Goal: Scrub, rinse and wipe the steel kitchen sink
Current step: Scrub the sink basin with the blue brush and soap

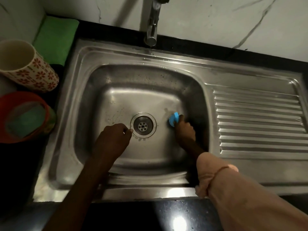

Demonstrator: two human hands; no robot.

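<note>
1. Both hands are reaching down into the basin of the steel sink (166,62), which is sitting in a dark countertop (183,212) and taking up most of the view.
2. The right hand (185,129) is curling its fingers around a blue scrubber (173,120), pressing it onto the basin floor just right of the drain (143,126). Only a small blue part is poking out past the fingers, so its full shape is hard to make out.
3. The left hand (113,135) is sitting at the drain's left edge with fingers curled in. The fingertips are looking pinched together, but it's too dim and blurry to tell if they're holding anything.
4. The tap (152,29) is hanging over the sink's back edge, with its top getting cut off by the frame.
5. The ribbed drainboard (260,124) is filling the sink's right side.
6. By the sink's left edge, a cream cup with red flowers (33,70) is tipping toward the camera, partly cut off.
7. Below it, a red-rimmed tub (26,117) is holding something green and squarish inside, maybe a sponge, can't really say.
8. A green cloth (56,35) is lying at the back left corner of the countertop.
9. No readable brand or writing is showing anywhere; the right sleeve (233,189) is blocking part of the sink's front edge.
</note>
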